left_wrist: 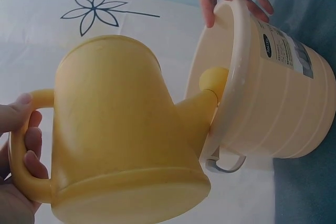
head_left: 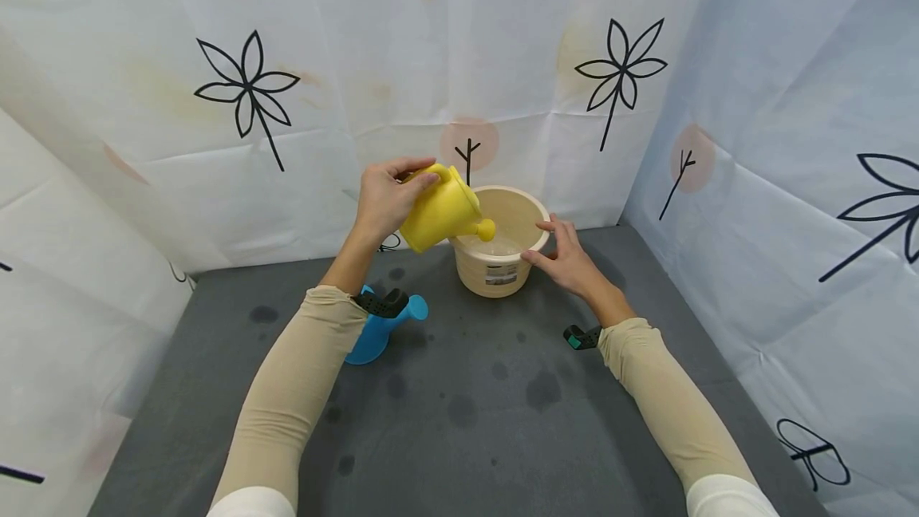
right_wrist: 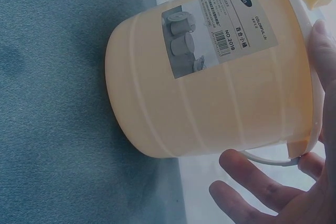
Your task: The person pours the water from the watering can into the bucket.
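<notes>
My left hand [head_left: 384, 199] grips the handle of a yellow watering can [head_left: 436, 215], its fingers curled round the loop. The can is tilted, its round spout head over the mouth of a cream plastic bucket [head_left: 470, 270]. In the left wrist view, the yellow can [left_wrist: 110, 124] has its spout reaching inside the rim of the bucket [left_wrist: 262, 108]. My right hand [head_left: 570, 262] holds the bucket's right rim between thumb and finger. The right wrist view shows the thumb on the rim, with other fingers spread beside the bucket [right_wrist: 205, 108]. The bucket stands upright.
A blue watering can [head_left: 369, 341] stands on the dark grey table [head_left: 459, 453], partly hidden behind my left wrist. Several dark wet spots mark the tabletop. White cloth [head_left: 359, 38] with plant drawings hangs behind the bucket and along both sides.
</notes>
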`<state>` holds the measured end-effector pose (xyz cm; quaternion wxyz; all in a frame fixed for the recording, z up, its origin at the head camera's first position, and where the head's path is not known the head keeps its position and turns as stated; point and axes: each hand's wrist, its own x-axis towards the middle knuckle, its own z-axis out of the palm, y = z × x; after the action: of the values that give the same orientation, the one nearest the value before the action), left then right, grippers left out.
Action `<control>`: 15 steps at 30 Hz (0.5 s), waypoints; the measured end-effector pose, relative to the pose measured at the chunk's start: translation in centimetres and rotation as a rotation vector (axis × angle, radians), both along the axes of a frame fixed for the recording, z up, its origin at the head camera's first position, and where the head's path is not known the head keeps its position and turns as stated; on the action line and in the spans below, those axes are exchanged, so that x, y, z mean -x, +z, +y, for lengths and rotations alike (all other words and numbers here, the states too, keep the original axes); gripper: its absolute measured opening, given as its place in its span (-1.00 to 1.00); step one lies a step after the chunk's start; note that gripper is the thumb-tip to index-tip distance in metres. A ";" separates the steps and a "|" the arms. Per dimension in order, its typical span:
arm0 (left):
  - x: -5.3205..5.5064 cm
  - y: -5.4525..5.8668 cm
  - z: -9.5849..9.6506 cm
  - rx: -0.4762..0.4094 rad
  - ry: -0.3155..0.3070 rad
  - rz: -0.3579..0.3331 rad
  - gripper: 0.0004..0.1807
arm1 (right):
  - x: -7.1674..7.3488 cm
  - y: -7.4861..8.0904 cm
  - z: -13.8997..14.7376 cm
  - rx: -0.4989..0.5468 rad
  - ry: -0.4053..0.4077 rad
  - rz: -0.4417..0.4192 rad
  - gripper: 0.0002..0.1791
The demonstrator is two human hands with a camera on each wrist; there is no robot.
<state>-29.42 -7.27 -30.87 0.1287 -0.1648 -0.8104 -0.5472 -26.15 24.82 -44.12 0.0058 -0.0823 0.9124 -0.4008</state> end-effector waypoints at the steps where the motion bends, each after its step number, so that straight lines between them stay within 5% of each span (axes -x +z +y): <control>1: 0.0 0.0 0.1 0.004 -0.002 0.004 -0.67 | 0.0 0.0 0.0 0.003 0.001 0.000 -0.02; 15: 0.2 0.1 0.2 0.021 0.015 -0.011 -0.69 | -0.2 0.0 0.0 0.005 0.001 0.000 -0.06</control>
<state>-29.63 -7.06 -30.79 0.1268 -0.1571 -0.8182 -0.5383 -25.98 24.84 -44.08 0.0059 -0.0826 0.9115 -0.4030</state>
